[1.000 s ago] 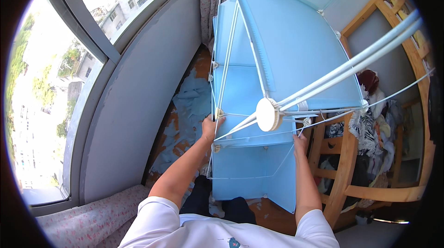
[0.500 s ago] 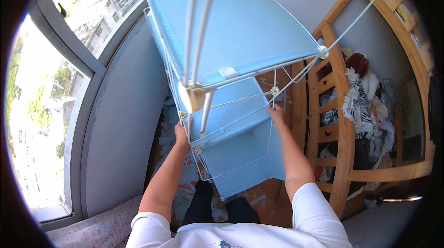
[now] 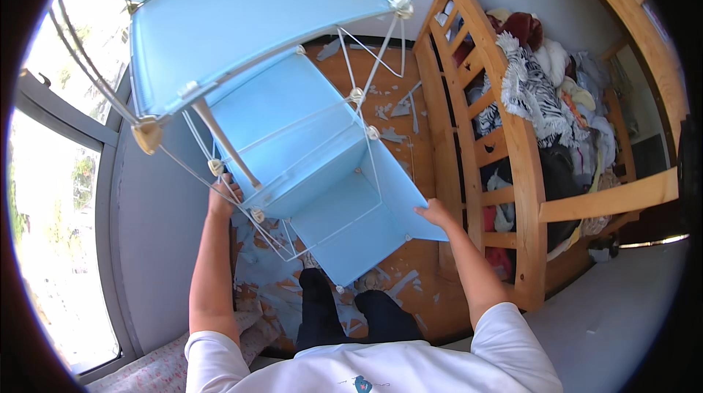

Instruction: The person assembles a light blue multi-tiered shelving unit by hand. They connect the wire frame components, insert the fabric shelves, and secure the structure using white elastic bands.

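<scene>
Several blue panels (image 3: 249, 34) are already filling the rack (image 3: 285, 115), which is occupying the floor (image 3: 439, 312) between the window wall (image 3: 165, 239) and the bed (image 3: 529, 224). Connectors (image 3: 215, 167) are joining many corners, so the frame is looking largely assembled. Bare rods (image 3: 226, 145) are crossing its near side, and the lower compartment is facing the person uncovered; whether more panels are belonging there, I cannot tell. The left hand (image 3: 222, 197) is wrapping closed around the frame's left edge, just below a connector; the right hand (image 3: 437, 213) is pinching the outer edge of the lower right panel, nearly closed. Pale scraps (image 3: 267, 268) are littering the floor along its window-wall edge.

The picture's upper edge is cutting off the rack's top. The frame is hiding part of the left hand's grip, and whether the base is fully touching the floor is staying unclear.
</scene>
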The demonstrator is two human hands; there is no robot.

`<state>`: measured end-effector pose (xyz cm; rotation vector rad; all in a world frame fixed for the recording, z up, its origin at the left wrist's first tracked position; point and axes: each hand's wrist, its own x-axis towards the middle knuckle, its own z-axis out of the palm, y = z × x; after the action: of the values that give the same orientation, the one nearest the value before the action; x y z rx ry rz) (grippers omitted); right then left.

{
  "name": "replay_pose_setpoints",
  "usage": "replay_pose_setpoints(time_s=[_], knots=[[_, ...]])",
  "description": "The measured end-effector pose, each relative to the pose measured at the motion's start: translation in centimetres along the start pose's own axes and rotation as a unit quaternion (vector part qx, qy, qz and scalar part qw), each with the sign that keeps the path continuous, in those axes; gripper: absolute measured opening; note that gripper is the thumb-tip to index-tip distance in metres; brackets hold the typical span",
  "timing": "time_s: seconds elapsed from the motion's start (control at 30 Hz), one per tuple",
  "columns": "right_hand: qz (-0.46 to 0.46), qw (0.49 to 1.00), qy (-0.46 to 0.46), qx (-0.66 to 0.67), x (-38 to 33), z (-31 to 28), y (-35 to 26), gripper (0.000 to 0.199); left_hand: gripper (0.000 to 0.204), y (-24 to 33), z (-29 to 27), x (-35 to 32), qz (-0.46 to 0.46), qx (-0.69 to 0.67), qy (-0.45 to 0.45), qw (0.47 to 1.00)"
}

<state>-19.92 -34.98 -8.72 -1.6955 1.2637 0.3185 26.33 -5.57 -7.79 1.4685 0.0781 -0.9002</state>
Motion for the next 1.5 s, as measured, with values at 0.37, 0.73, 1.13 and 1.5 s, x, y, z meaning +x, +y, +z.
replay_pose_setpoints(time_s=[0.37, 0.73, 1.13, 1.5], knots=[[-0.030, 0.996, 0.051, -0.065, -4.4, 2.8, 5.5, 0.035, 0.049, -2.3, -3.8, -10.9, 0.089, 0.047, 0.253, 0.962], [-0.020, 0.998, 0.050, -0.025, -7.4, 10.5, 4.6, 0.034, 0.060, 1.7, 1.1, -14.0, 0.140, 0.203, 0.243, 0.938], [-0.061, 0.997, 0.026, -0.045, -15.4, 23.6, -0.6, 0.037, 0.060, 3.7, -1.4, -15.6, 0.145, 0.116, 0.180, 0.966], [-0.098, 0.994, -0.011, -0.039, -18.8, 31.9, -1.8, 0.029, 0.066, 0.7, -4.0, -26.1, 0.160, 0.127, 0.176, 0.963]])
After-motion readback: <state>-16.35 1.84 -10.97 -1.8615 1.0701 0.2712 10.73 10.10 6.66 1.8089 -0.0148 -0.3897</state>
